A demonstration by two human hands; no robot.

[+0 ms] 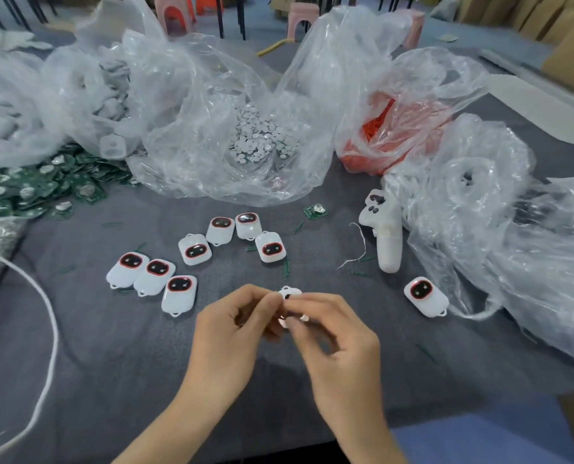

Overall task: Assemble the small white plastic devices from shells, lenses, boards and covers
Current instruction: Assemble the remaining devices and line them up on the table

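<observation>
L hand (235, 326): fingertips pinched small white shell (290, 293), just above table, front-centre.
R hand (332, 333): fingers curled, gripped same shell from its right side.
Shell: between both hands' fingertips; detail too blurred to tell.
Surface: dark grey cloth table (111, 356); eight finished devices (179, 293) face-up, seven left-centre, one apart at right.
Far side: clear bags (191, 95) w/ white discs (258, 135) & orange parts (386, 128); green boards (44, 185) heaped left.
Room: pink stools (173, 11), cardboard boxes (573, 45) behind.

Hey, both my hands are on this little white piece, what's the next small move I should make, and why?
Probably squeeze the parts together before setting anything down. Your left hand and right hand both pinch the white shell, which is mostly hidden, so I cannot tell that it is seated.
</observation>
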